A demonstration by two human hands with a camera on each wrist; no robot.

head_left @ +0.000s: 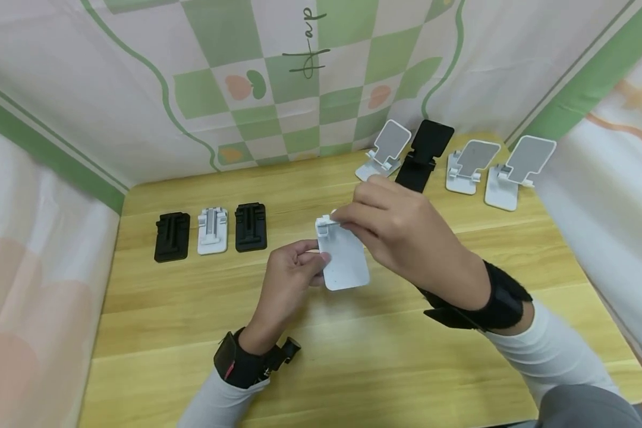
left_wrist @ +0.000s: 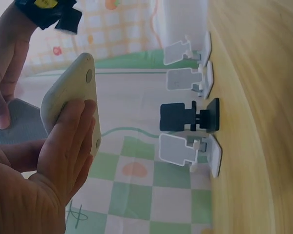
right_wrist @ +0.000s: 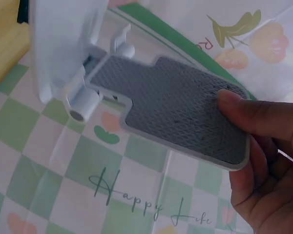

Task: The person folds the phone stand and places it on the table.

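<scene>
A white folding phone stand (head_left: 346,261) is held in the air over the middle of the wooden table. My left hand (head_left: 291,267) grips its flat base by the left edge, thumb on the face in the head view and fingers behind. Between thumb and fingers, my right hand (head_left: 401,220) pinches the outer end of the stand's upper plate (right_wrist: 180,109), which has a grey textured pad. That plate is swung out from the base (right_wrist: 63,44) at the hinge, as the right wrist view shows. Two round pads dot the base's underside in the left wrist view.
Three folded stands lie at the left: black (head_left: 172,236), white (head_left: 213,230) and black (head_left: 251,227). At the back right stand unfolded ones: white (head_left: 390,142), black (head_left: 430,142), white (head_left: 476,159) and white (head_left: 529,157). Patterned cloth (head_left: 289,53) hangs behind the table (head_left: 192,333).
</scene>
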